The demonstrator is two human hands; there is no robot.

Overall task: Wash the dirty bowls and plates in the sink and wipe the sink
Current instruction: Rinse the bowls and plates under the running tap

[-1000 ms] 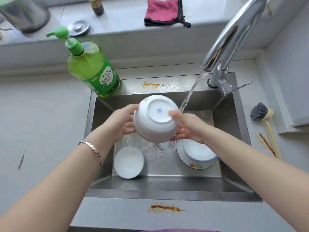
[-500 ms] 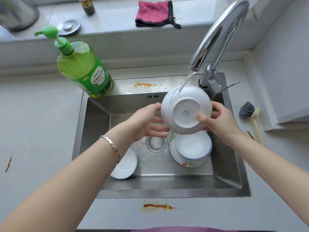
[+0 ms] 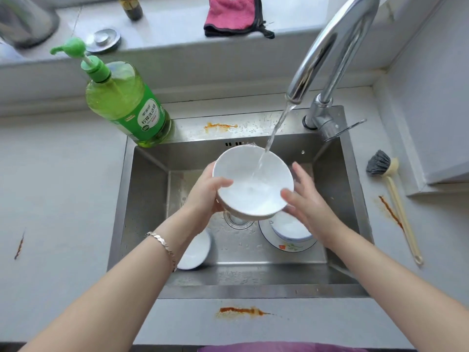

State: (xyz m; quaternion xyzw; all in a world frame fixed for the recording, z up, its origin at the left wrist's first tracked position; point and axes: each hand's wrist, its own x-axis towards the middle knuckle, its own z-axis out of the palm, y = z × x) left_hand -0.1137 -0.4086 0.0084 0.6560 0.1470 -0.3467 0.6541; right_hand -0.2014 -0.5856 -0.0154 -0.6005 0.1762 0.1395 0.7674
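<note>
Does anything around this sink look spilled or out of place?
Yes: four orange-brown smears, like spilled sauce. Front smear on the counter before the sink, ledge smear on its back rim, right smear beside the dish brush, left smear far left.

Glossy ceramic bowl (image 3: 251, 181), brushed steel sink (image 3: 253, 278), chrome faucet (image 3: 330, 49)
</note>
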